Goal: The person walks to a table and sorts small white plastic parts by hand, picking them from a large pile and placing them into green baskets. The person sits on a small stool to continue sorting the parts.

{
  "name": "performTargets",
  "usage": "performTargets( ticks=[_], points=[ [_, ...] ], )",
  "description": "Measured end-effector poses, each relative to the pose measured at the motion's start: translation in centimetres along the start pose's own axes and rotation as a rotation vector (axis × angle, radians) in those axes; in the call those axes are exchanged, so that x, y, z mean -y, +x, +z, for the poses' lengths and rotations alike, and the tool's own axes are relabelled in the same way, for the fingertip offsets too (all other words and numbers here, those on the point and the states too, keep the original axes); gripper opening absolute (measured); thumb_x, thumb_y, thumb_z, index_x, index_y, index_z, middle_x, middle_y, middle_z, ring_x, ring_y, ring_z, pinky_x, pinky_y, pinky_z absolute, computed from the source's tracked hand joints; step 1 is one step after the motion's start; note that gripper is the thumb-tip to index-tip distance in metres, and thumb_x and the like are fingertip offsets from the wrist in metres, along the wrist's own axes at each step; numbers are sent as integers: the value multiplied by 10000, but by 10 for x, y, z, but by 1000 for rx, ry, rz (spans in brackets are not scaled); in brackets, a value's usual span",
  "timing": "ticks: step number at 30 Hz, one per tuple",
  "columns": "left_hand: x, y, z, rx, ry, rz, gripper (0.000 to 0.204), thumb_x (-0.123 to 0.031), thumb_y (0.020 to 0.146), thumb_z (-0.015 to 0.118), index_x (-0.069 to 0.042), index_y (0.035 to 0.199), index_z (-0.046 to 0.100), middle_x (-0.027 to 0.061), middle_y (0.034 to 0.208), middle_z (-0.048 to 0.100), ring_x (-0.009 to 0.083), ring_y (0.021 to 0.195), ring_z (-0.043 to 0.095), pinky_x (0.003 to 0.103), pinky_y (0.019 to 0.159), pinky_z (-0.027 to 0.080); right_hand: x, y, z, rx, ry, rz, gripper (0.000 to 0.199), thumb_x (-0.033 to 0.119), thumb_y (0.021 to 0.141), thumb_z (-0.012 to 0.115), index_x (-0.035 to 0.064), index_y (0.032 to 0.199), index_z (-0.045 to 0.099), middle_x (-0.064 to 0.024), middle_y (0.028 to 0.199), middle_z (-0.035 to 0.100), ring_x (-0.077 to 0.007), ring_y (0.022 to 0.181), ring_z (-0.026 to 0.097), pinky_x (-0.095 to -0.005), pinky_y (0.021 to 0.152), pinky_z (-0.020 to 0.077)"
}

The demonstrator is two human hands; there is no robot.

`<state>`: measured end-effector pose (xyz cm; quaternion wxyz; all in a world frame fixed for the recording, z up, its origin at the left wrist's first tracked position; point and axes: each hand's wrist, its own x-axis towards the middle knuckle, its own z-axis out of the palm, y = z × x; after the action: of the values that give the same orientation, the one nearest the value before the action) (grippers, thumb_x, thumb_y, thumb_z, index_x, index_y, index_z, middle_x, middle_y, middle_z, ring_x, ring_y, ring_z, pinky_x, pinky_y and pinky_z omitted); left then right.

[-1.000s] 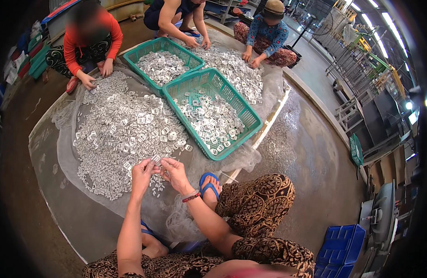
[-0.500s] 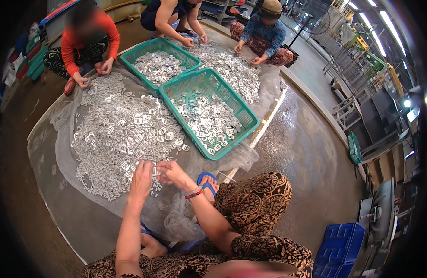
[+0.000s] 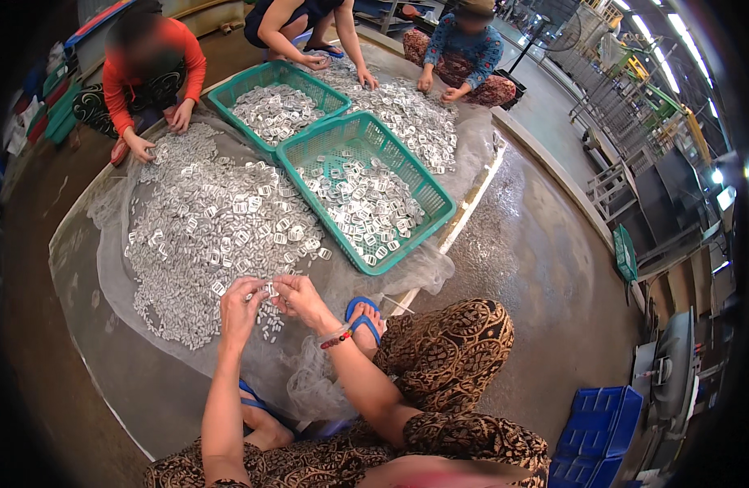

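Observation:
Between my two hands a small silvery buckle is held up at the front edge of a wide pile of metal parts. My left hand pinches it from the left with the fingertips. From the other side, the thumb and fingers of my right hand are closed on the same piece. Flat buckles and many small grey pellets make up the pile, spread over a sheet of clear film. Just beyond my hands stands a green plastic basket, partly filled with buckles.
A second green basket with buckles adjoins the first. A person in an orange top, one in dark clothes and one in a blue patterned top work around the pile. Blue bins stand at lower right.
My hands have drawn closer together, and the buckle between them now shows more plainly. Across the pile, the dark-clothed person's hands have moved apart.

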<state>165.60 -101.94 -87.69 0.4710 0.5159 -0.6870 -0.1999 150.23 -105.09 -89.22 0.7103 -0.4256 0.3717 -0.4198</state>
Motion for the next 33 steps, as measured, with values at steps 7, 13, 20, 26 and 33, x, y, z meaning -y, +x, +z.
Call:
performTargets(
  ticks=[7,13,20,26,33],
  points=[
    [-8,-8,0,-52,291,227,133,-51,809,603,-16,930,645,112,961,627,298,912,577,370,740,484,0,-8,-2,23,-93,91,176,129,881,530,8,979,613,-28,667,561,-71,506,496,-198,398,350],
    [1,-2,4,10,213,133,127,-68,804,609,-4,912,627,101,1022,599,298,927,568,384,781,463,-14,3,-9,-77,30,65,161,145,882,539,16,948,610,-21,663,561,-68,493,487,-182,398,328],
    [9,-5,17,-43,277,82,75,-47,842,551,-5,902,535,119,908,546,307,849,553,405,734,442,-21,6,-2,-95,-60,16,167,150,902,508,8,923,593,-22,643,556,-71,475,485,-198,376,321],
    [13,-7,1,-393,254,67,98,-78,909,500,7,927,453,119,838,522,269,776,548,366,692,447,-54,10,17,-3,-136,82,143,152,900,528,24,916,590,-34,651,555,-85,484,503,-212,379,345],
    [89,-36,-35,-440,-18,-142,178,-135,869,578,-7,989,552,104,810,611,186,707,600,306,644,472,-68,2,-51,-17,347,-125,131,220,906,539,89,912,542,-78,827,594,-202,759,571,-344,685,483]
  ],
)
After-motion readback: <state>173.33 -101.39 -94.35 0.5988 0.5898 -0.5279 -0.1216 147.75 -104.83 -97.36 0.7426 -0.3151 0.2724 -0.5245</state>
